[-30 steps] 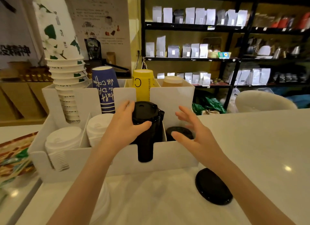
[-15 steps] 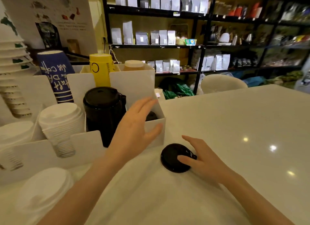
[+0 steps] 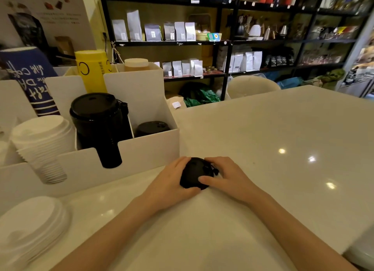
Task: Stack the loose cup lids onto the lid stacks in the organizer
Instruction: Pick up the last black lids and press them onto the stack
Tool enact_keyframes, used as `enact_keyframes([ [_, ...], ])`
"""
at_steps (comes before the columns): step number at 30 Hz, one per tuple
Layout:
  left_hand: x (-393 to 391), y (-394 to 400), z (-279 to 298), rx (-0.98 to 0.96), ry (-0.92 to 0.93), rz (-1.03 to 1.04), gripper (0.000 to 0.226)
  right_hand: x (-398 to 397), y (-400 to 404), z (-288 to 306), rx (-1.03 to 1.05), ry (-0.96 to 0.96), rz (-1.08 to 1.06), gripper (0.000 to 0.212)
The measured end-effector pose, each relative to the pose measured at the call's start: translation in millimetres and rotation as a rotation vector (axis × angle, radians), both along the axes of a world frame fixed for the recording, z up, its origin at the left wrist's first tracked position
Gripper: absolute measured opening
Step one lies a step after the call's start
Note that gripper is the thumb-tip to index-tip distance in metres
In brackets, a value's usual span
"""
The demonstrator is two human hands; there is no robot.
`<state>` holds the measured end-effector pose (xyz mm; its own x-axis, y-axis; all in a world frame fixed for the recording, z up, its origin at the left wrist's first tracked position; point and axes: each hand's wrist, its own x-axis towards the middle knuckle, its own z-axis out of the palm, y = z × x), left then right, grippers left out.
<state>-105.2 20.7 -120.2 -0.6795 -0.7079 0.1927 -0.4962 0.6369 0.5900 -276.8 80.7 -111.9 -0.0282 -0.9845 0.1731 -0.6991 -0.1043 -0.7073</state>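
A loose black cup lid (image 3: 193, 172) is tilted up off the white counter, just in front of the white organizer (image 3: 141, 151). My left hand (image 3: 172, 179) grips its left side and my right hand (image 3: 226, 176) grips its right side, thumb across the front. In the organizer a tall stack of black lids (image 3: 100, 125) fills the middle slot, a short stack of black lids (image 3: 152, 128) lies in the rightmost slot, and a stack of white lids (image 3: 40, 141) leans in the slot to the left.
A loose pile of white lids (image 3: 30, 228) lies on the counter at the lower left. Blue (image 3: 28, 78) and yellow (image 3: 91, 68) cup stacks stand in the organizer's back row. The white counter (image 3: 273, 141) spreads to the right; dark shelves with bags stand behind.
The view has shifted right and nearer. My left hand left the organizer and came down to the black lid. Both hands now hold the lid, which is raised off the counter.
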Motion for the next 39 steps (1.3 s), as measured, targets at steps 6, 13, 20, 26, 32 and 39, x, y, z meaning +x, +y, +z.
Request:
enact_keyframes([
  [6,1.0,-2.1,4.0,-0.005,0.019,0.024,0.073,-0.7,0.0,-0.8,0.026,-0.132,-0.048,0.028],
  [13,10.4,-6.6,45.5,-0.116,0.103,0.052,0.064,-0.2,-7.6,21.7,-0.054,-0.234,-0.036,0.038],
  [20,44.1,-2.9,100.8,-0.298,0.275,0.11,0.064,30.8,-19.7,77.0,-0.23,-0.251,0.079,0.041],
  [26,79.5,-13.2,127.4,-0.358,0.385,0.196,0.067,66.2,-44.6,112.0,-0.331,-0.28,0.13,0.049],
  [32,108.3,-26.5,139.5,-0.352,0.542,0.28,0.065,102.2,-71.8,126.1,-0.416,-0.415,0.159,0.05],
  [39,131.1,-46.3,135.5,-0.312,0.597,0.42,0.065,140.0,-98.0,122.7,-0.446,-0.597,0.224,0.029],
])
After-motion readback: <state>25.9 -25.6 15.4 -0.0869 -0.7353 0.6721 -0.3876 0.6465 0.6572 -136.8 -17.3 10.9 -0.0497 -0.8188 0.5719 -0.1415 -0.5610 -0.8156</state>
